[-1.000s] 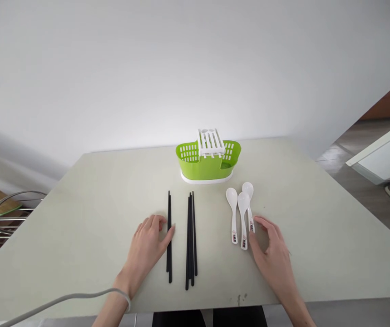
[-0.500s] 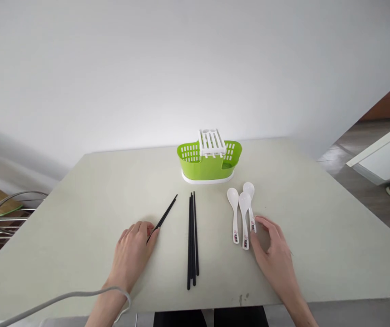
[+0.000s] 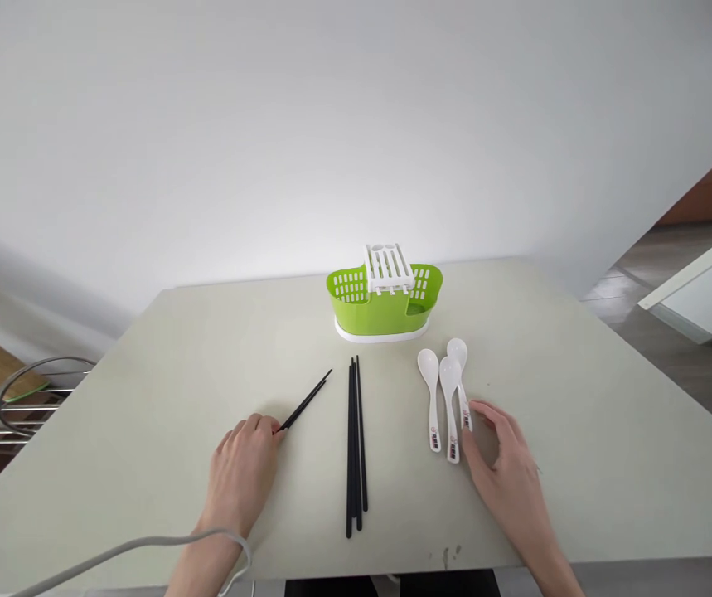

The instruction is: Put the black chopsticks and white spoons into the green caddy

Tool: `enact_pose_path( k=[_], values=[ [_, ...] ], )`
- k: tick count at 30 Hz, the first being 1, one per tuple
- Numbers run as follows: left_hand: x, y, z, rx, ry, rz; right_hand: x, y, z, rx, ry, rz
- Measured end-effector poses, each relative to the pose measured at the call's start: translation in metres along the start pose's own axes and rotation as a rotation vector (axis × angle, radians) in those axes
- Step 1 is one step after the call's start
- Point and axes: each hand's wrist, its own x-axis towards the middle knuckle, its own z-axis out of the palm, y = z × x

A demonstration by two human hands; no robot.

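My left hand (image 3: 244,468) is closed around the rear part of a pair of black chopsticks (image 3: 307,404), whose tips point away to the right; the thumb is mostly hidden. Several more black chopsticks (image 3: 356,448) lie lengthwise on the table between my hands. To the right are three white spoons, bowls pointing away: a left spoon (image 3: 431,402), a middle spoon (image 3: 451,406) and a right spoon (image 3: 462,390). The thumb and index finger of my right hand (image 3: 505,464) pinch the handle end of the right spoon, which still lies beside the others.
A green basket (image 3: 386,317) with a white base and a white slatted rack on top stands at the back of the pale table (image 3: 237,332), near the wall. A grey cable (image 3: 125,546) crosses my left wrist. Left of the table is a metal rack (image 3: 26,406).
My left thumb has tucked out of sight, and the tips of its chopsticks have turned slightly to the right and spread a little. My right hand stays at the right spoon. The view has shifted slightly.
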Motion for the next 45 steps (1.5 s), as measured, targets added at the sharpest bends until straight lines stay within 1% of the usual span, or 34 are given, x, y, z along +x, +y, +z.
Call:
enact_pose_path(
  k=[5,9,18,25,28,30,32,34,37,39,41,43,44,45],
  values=[
    [0.002,-0.003,0.007,0.008,0.045,0.035,-0.001,-0.001,-0.001,0.018,-0.005,0.007],
    [0.002,-0.005,0.012,-0.026,0.081,0.053,-0.001,-0.002,-0.002,0.024,-0.009,0.015],
    [0.002,-0.005,0.012,0.026,0.049,0.055,-0.001,-0.002,-0.002,0.007,-0.018,0.013],
    [-0.001,-0.004,0.013,0.053,0.080,0.109,-0.001,0.001,0.000,0.027,-0.009,0.004],
    [-0.001,-0.004,0.015,0.026,0.107,0.140,-0.001,0.000,-0.001,0.028,-0.011,0.006],
    [-0.001,-0.006,0.016,-0.033,0.140,0.140,-0.001,0.001,-0.001,0.036,-0.004,0.012],
    [-0.001,-0.008,0.012,-0.142,0.180,0.115,-0.002,0.002,0.000,0.052,0.016,0.020],
    [-0.002,-0.010,0.005,-0.324,0.207,0.083,-0.003,0.003,0.001,0.070,0.040,0.033],
    [-0.006,-0.006,-0.014,-0.701,0.186,0.026,-0.003,0.004,0.001,0.081,0.058,0.063],
    [-0.008,0.000,-0.026,-0.954,0.190,0.024,-0.003,0.000,0.000,0.065,0.083,0.060],
    [-0.010,0.009,-0.035,-1.196,0.238,0.051,-0.006,-0.007,-0.003,0.053,0.161,-0.009],
    [-0.012,0.021,-0.038,-1.451,0.274,0.057,-0.012,-0.018,-0.005,0.062,0.241,-0.134],
    [-0.014,0.028,-0.038,-1.577,0.271,0.042,-0.017,-0.024,-0.005,0.079,0.250,-0.192],
    [-0.015,0.034,-0.037,-1.696,0.256,0.021,-0.023,-0.032,-0.004,0.103,0.228,-0.236]
  ],
)
